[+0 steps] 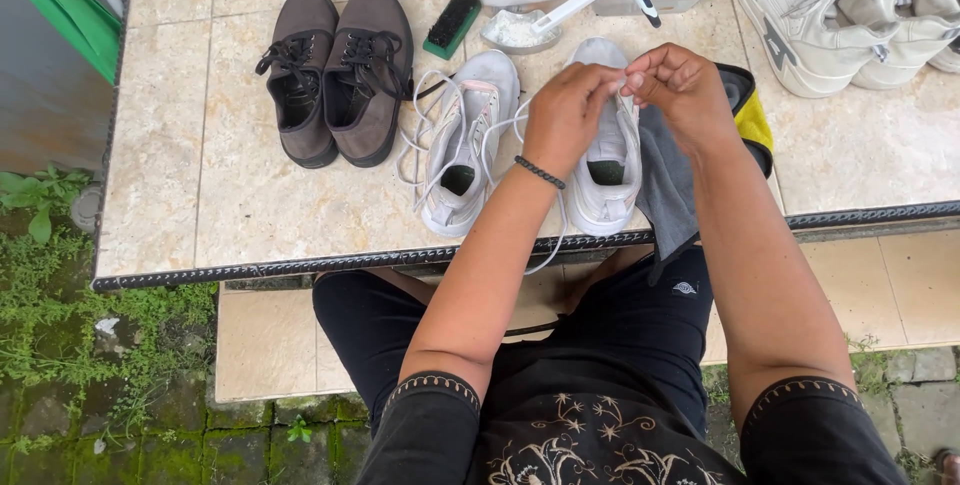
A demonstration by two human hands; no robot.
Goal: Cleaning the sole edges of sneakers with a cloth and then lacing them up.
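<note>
Over white sneaker (607,160), both hands on lace (622,80)

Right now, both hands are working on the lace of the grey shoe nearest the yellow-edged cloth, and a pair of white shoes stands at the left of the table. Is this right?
Not quite. The head view shows the left hand and right hand at the lace of the grey shoe by the cloth, but the pair at the left of the table is dark brown shoes, not white.
</note>
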